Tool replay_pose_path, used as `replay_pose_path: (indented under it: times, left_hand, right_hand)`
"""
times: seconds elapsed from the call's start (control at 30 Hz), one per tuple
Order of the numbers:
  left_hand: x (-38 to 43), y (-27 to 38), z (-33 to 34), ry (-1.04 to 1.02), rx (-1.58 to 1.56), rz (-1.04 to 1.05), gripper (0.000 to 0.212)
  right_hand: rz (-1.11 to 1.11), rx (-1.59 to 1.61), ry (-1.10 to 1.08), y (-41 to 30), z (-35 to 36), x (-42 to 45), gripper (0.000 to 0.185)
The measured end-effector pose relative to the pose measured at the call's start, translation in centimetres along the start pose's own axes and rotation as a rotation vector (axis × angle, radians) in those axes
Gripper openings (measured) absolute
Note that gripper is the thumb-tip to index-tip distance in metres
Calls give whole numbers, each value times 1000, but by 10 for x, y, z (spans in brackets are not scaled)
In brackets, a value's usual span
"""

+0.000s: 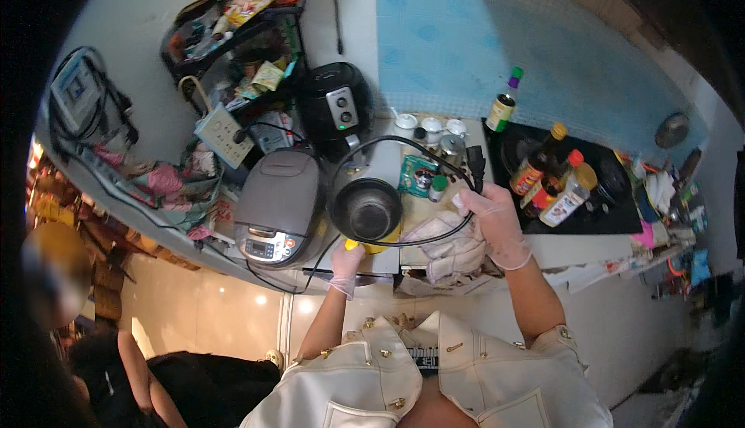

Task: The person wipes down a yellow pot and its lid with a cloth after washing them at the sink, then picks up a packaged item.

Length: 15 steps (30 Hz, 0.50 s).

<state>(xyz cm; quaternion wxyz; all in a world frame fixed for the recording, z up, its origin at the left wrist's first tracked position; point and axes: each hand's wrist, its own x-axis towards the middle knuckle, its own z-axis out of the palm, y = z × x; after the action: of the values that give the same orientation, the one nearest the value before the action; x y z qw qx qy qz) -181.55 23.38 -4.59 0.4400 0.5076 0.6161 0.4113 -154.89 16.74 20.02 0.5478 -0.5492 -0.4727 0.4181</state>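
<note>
My left hand (pixel 347 263), in a clear glove, grips the yellow handle of a small pan (pixel 368 211) with a black interior. The pan is above the counter's front part, right of a grey rice cooker (pixel 279 201). In my gloved right hand (pixel 497 224) is a black power cord (pixel 401 139), its plug (pixel 475 163) sticking up above the fingers. The cord forms a wide loop around the pan; whether it joins the pan cannot be seen. A crumpled cloth (pixel 448 242) lies on the counter beside my right hand.
A black air fryer (pixel 334 108) stands behind the rice cooker, near a power strip (pixel 224 135). White lidded jars (pixel 430 125) and a green packet (pixel 418 175) sit mid-counter. Sauce bottles (pixel 538 160) crowd the black cooktop (pixel 611 212). Another person (pixel 134 375) is at lower left.
</note>
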Motion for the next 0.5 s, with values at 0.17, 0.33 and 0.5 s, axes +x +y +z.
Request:
replay_pose_path:
  times: [0.17, 0.33, 0.5]
  left_hand:
    - [-27, 83, -55, 120, 254, 402, 44]
    - [-83, 245, -100, -130, -515, 735, 47]
    - [-67, 305, -183, 127, -303, 706, 41]
  right_hand:
    - [-29, 382, -208, -23, 46, 21, 17]
    - [19, 575, -276, -58, 118, 26, 14]
    - [141, 892, -682, -65, 181, 65, 28]
